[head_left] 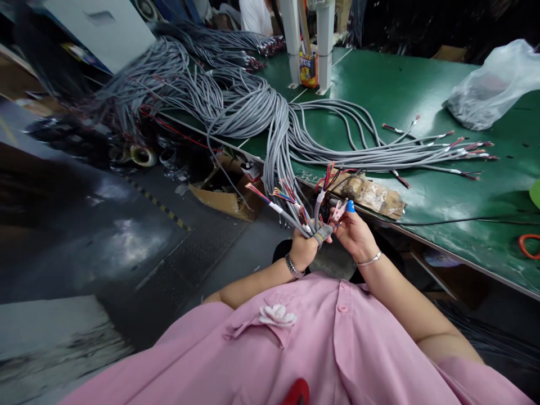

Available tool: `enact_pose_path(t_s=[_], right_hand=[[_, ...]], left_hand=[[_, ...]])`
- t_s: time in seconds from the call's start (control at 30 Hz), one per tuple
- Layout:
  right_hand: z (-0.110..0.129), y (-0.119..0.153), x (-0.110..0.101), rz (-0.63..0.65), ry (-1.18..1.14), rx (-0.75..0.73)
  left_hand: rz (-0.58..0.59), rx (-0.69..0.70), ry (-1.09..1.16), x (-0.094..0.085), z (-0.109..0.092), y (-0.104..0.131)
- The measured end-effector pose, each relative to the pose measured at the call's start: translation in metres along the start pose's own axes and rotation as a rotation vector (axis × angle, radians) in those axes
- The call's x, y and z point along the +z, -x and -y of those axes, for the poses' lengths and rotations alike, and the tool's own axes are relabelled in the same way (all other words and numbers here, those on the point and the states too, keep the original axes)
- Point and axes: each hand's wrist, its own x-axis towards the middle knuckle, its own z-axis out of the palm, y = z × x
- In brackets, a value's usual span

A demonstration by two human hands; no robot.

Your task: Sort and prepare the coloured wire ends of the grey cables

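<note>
Grey cables (286, 216) with stripped ends of red, blue and black wires fan out of my left hand (304, 247), which is wrapped round them close to my body. One finger of that hand wears a grey covering. Just to the right, my right hand (353, 232) pinches a small pale pink piece (338, 211) beside the wire ends; a blue cover sits on one fingertip. The held cables run back toward a large grey cable bundle (248, 109) draped over the green table (371, 79).
A taped cardboard piece (379, 198) lies at the table's front edge. Farther right are a clear plastic bag (485, 93) and an orange handle (527, 246). White posts (324, 45) rise at the back. An open carton (223, 199) stands below the table.
</note>
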Motion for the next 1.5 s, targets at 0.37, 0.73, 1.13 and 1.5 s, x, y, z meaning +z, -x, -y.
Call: enact_pose_path(t_s=[0.37,0.73,1.13,1.5], right_hand=[[-0.007,-0.007,-0.003,-0.008,0.004,-0.073],[-0.007,0.004,-0.008,0.149,-0.058,0.057],[-0.004,0.033,-0.014,0.292,0.523,-0.098],[-0.007,0.042,-0.019,0.348,0.618,-0.234]], left_hand=[[-0.002,0.021,-0.028,0.001,0.002,0.001],[-0.014,0.065,-0.002,-0.003,0.006,0.003],[0.146,0.115,-0.218,-0.018,0.002,0.008],[0.226,0.011,-0.115,-0.022,0.001,0.004]])
